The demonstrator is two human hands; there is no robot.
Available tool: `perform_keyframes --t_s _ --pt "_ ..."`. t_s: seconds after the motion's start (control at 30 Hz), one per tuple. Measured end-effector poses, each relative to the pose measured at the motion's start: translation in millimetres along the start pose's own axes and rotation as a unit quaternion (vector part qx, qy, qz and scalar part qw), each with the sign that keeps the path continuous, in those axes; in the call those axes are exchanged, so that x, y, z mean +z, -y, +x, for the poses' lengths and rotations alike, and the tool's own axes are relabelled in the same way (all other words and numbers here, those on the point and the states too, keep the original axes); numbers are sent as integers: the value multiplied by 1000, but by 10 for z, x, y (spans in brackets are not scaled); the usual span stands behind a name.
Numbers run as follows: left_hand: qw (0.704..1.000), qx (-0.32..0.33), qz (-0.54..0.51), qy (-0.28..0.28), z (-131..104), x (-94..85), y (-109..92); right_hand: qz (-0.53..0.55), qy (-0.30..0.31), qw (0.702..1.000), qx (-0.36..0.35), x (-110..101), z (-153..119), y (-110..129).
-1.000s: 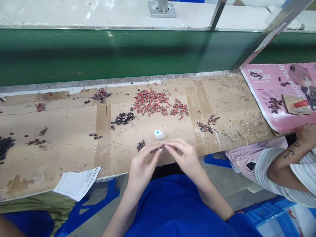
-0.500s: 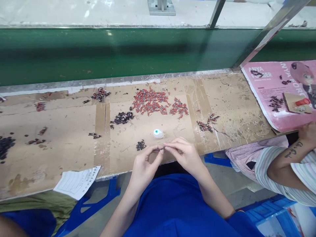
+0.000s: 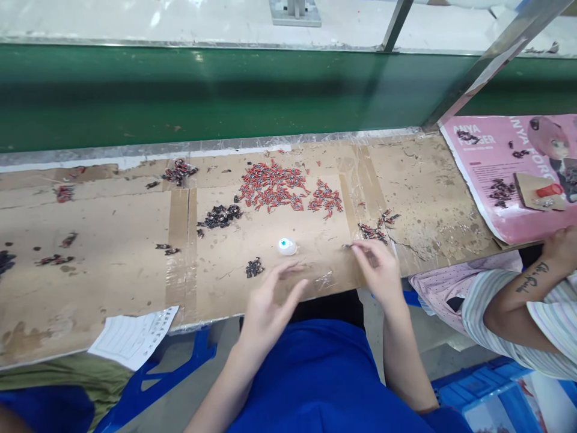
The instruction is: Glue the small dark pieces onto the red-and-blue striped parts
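Separation noted: we find the left hand (image 3: 273, 300) spread, seemingly bare, and the right hand (image 3: 379, 270) shifted rightward, pinching a small dark part (image 3: 348, 245) toward the bench's (image 3: 135, 225) front edge, near a red-and-black pile (image 3: 372, 232). Two-handed handling seems finished.

One white eyeball (image 3: 287, 246) lay on cardboard (image 3: 126, 228); red pieces (image 3: 270, 185) were heaped beyond it, black pieces (image 3: 222, 216) to its left. The left hand (image 3: 269, 300), thumb and fingers apart, hung on the eyeball's near side; the right hand (image 3: 381, 272), right of it, pinched a small dark part (image 3: 348, 245).
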State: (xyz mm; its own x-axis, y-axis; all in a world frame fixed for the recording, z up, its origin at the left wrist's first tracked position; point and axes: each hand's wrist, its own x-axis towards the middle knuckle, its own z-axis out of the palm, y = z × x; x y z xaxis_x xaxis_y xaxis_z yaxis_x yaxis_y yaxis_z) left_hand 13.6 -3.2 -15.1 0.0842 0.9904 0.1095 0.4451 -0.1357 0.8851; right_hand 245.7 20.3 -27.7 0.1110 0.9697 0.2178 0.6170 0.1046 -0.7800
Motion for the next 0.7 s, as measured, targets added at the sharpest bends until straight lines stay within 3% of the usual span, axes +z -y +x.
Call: perform_keyframes --t_s 0.13,0.2,0.3,0.47,0.6,0.7 --pt "980 12 179 -85 118 -339 260 -155 -99 983 -14 -115 169 -209" --pt "966 -8 248 -72 194 -440 407 -165 -108 980 -38 -18 201 -149" --pt "947 -51 317 -21 280 -462 515 -106 -27 989 -97 311 195 75" --pt "923 -120 364 39 365 -395 397 -10 138 984 -112 875 194 352" --pt "926 -131 349 66 416 -360 300 112 168 979 -34 968 199 365" --pt "946 -113 294 73 418 -263 288 263 162 948 73 884 170 331"
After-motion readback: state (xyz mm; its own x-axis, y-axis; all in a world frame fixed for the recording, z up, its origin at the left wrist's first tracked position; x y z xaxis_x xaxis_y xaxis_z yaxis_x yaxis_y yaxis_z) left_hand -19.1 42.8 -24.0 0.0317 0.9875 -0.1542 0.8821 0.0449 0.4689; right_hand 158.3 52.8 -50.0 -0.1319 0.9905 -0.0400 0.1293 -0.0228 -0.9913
